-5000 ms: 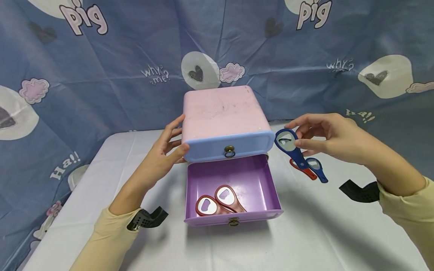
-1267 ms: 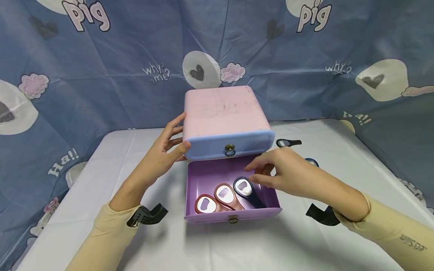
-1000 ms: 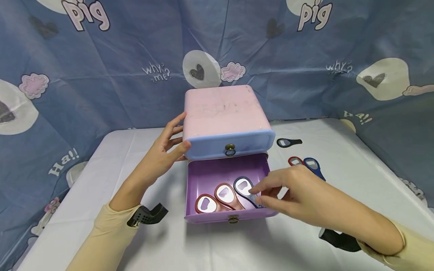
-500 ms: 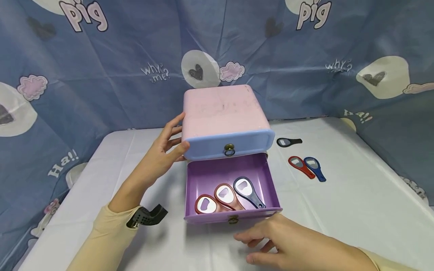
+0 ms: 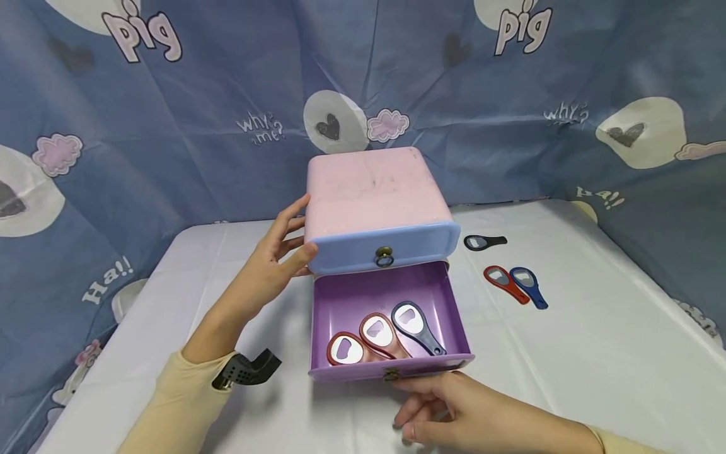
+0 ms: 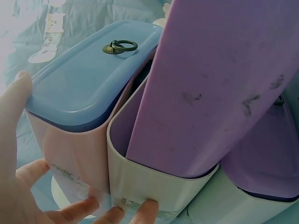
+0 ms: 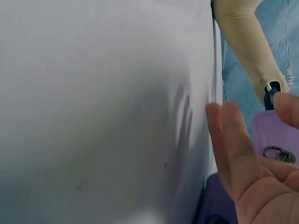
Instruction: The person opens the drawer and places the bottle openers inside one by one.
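A small drawer cabinet with a pink top (image 5: 377,189) stands on the table, its blue upper drawer (image 5: 340,252) closed. Below, a purple drawer (image 5: 334,287) is pulled out. Lying in it are two brown-red bottle openers (image 5: 391,343) (image 5: 363,354) and a dark blue bottle opener (image 5: 425,337). My left hand (image 5: 266,268) rests against the cabinet's left side, fingers spread, thumb at the blue drawer's edge. In front of the purple drawer, my right hand (image 5: 454,410) has its index finger at the drawer front by the ring pull (image 5: 391,374); the other fingers bend loosely.
On the white table (image 5: 567,366), right of the cabinet, lie a black bottle opener (image 5: 484,242), a red one (image 5: 507,285) and a blue one (image 5: 529,287). Another closed purple drawer (image 6: 266,158) shows beneath in the left wrist view. A patterned blue cloth (image 5: 227,157) hangs behind.
My right hand has laid the dark blue bottle opener in the purple drawer, let go, and moved down to the drawer's front. The left hand has stayed at the cabinet's side.
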Motion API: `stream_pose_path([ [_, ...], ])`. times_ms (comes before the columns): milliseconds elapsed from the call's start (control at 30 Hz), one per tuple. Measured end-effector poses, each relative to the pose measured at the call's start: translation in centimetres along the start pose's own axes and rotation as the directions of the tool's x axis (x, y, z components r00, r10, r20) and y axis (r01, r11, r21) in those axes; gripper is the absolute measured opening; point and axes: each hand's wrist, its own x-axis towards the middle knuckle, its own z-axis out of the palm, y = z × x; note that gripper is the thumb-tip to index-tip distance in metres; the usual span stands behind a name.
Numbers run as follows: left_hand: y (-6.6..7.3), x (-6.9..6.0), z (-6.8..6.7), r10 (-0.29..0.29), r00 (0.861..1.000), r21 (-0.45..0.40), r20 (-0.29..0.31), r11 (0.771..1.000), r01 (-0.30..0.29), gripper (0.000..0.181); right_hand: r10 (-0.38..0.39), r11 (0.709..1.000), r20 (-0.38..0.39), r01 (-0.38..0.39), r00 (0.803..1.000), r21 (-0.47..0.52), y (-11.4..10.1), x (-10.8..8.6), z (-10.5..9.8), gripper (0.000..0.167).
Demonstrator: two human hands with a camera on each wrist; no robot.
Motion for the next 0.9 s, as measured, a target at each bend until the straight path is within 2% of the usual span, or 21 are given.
stream_pose_path([
  [133, -0.2, 0.2, 0.3, 0.004, 1.000, -0.014, 0.007, 1.000, -0.004, 0.074, 0.012, 0.995, 0.002, -0.012, 1.000, 0.101, 0.2, -0.2, 0.1, 0.041],
  [300, -0.2, 0.0, 0.2, -0.001, 1.000, -0.016, 0.003, 1.000, 0.001, 0.073, -0.063, 0.980, 0.010, 0.060, 0.998, 0.190, 0.4, 0.0, 0.5, 0.049],
  [367, -0.2, -0.1, 0.0, -0.007, 1.000, -0.011, 0.002, 1.000, 0.007, 0.073, -0.091, 0.977, -0.012, 0.092, 0.996, 0.192, 0.5, 0.3, 0.7, 0.046],
  [633, -0.1, -0.1, -0.3, -0.003, 1.000, 0.004, -0.006, 1.000, 0.003, 0.073, -0.105, 0.976, -0.162, 0.133, 0.981, 0.171, 0.3, 0.7, 1.2, 0.032],
  [900, -0.2, -0.4, -0.1, -0.016, 1.000, 0.007, -0.006, 1.000, 0.016, 0.074, -0.155, 0.958, -0.231, 0.204, 0.960, 0.204, 0.5, 1.2, 2.1, 0.030],
])
